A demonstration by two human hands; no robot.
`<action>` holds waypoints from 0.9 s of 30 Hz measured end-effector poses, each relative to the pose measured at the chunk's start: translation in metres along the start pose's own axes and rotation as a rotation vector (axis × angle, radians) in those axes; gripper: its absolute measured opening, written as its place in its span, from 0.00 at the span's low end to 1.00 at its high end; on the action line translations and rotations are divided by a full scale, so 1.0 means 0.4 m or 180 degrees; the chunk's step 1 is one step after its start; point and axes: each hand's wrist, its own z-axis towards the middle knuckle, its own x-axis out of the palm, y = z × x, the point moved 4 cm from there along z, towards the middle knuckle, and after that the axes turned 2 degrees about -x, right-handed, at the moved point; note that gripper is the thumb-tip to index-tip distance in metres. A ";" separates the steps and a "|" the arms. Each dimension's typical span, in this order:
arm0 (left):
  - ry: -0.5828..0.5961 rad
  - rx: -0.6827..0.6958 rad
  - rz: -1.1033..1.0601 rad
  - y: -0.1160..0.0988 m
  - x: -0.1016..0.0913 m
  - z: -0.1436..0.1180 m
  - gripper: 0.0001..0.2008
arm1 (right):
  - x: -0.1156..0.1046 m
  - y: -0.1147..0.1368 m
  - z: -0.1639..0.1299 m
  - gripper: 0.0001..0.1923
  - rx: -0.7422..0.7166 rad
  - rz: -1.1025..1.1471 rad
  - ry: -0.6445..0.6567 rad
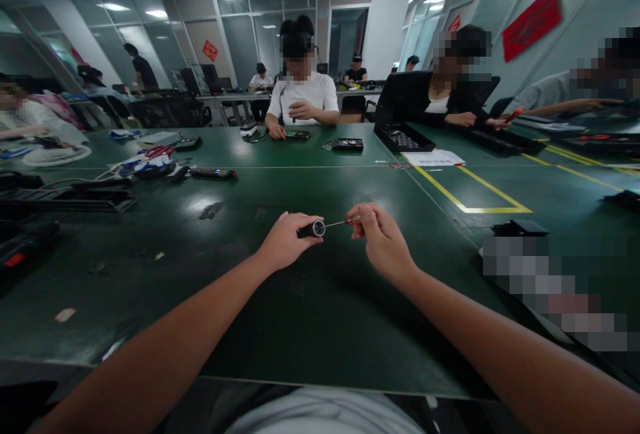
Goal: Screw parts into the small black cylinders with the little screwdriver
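Observation:
Above the middle of the green table, my left hand (287, 242) is closed around a short black cylinder (312, 229), its open round end with a pale rim turned toward my right hand. My right hand (381, 237) pinches the red handle of a thin screwdriver (349, 221). The metal shaft points left, and its tip meets the rim of the cylinder's end; whether it reaches inside I cannot tell. Part of the cylinder is hidden by my left fingers.
The green table (280, 327) spreads all around. A dark pen-shaped tool (213, 173), red-handled scissors (159, 151) and cables lie left. Ahead are a black device (347, 145) and an open black case (404, 137). Yellow tape (495, 210) marks the right. Several people sit around the table.

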 end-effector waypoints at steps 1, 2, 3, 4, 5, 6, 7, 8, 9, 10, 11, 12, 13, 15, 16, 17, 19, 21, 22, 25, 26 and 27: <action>0.0027 -0.0002 -0.0001 0.000 0.001 0.000 0.19 | 0.000 -0.003 -0.001 0.18 0.0009 -0.0046 -0.0027; 0.0035 -0.0003 -0.0009 0.000 0.001 0.001 0.20 | -0.002 -0.008 -0.001 0.16 0.0031 -0.0033 -0.0057; 0.0029 -0.0002 -0.0021 0.001 0.000 0.001 0.20 | -0.003 -0.013 0.000 0.14 0.0055 0.0039 -0.0087; 0.0014 -0.0001 -0.0034 0.001 -0.002 0.001 0.19 | -0.005 -0.018 0.001 0.12 0.0079 0.0144 -0.0123; -0.0010 -0.0003 -0.0041 0.002 -0.004 0.001 0.19 | -0.008 -0.023 0.003 0.12 0.0106 0.0252 -0.0156; -0.0034 -0.0013 -0.0036 0.002 -0.007 0.000 0.19 | -0.009 -0.027 0.005 0.12 0.0141 0.0337 -0.0169; -0.0053 -0.0027 -0.0018 0.002 -0.009 0.000 0.19 | -0.010 -0.030 0.008 0.12 0.0176 0.0393 -0.0170; -0.0061 -0.0036 0.0011 0.001 -0.010 -0.001 0.19 | -0.010 -0.032 0.010 0.13 0.0208 0.0428 -0.0161; -0.0055 -0.0040 0.0043 0.000 -0.010 -0.002 0.19 | -0.009 -0.033 0.012 0.14 0.0235 0.0460 -0.0151; -0.0039 -0.0030 0.0067 -0.002 -0.009 -0.003 0.19 | -0.009 -0.034 0.015 0.15 0.0264 0.0506 -0.0164; 0.0006 0.0020 0.0072 -0.004 -0.008 -0.004 0.20 | -0.010 -0.036 0.017 0.16 0.0308 0.0574 -0.0222; 0.0081 0.0122 0.0051 -0.007 -0.005 -0.004 0.20 | -0.013 -0.041 0.020 0.16 0.0408 0.0671 -0.0294; 0.0149 0.0250 0.0009 -0.011 -0.002 -0.004 0.20 | -0.015 -0.049 0.023 0.17 0.0576 0.0795 -0.0354; 0.0183 0.0476 -0.0119 -0.012 -0.002 -0.001 0.21 | -0.020 -0.071 0.029 0.19 0.1080 0.1089 -0.0409; 0.0153 0.0522 -0.0169 -0.009 -0.004 0.001 0.21 | -0.022 -0.082 0.031 0.20 0.1318 0.1240 -0.0384; 0.0116 0.0505 -0.0187 -0.003 -0.007 0.004 0.21 | -0.028 -0.089 0.034 0.19 0.1385 0.1298 -0.0473; 0.0085 0.0372 -0.0155 0.011 -0.009 0.008 0.20 | -0.037 -0.094 0.040 0.18 0.1343 0.1268 -0.0577; 0.0147 0.0294 -0.0092 0.019 -0.008 0.010 0.20 | -0.037 -0.091 0.043 0.17 0.1218 0.1180 -0.0559; 0.0162 0.0286 -0.0075 0.020 -0.007 0.009 0.20 | -0.034 -0.088 0.042 0.17 0.1150 0.1141 -0.0512; 0.0145 0.0273 -0.0060 0.016 -0.004 0.005 0.21 | -0.023 -0.072 0.037 0.19 0.0899 0.0989 -0.0397; 0.0138 0.0252 -0.0055 0.014 -0.003 0.004 0.21 | -0.020 -0.067 0.035 0.20 0.0823 0.0901 -0.0361; 0.0135 0.0229 -0.0053 0.013 -0.002 0.003 0.21 | -0.018 -0.062 0.032 0.20 0.0755 0.0797 -0.0328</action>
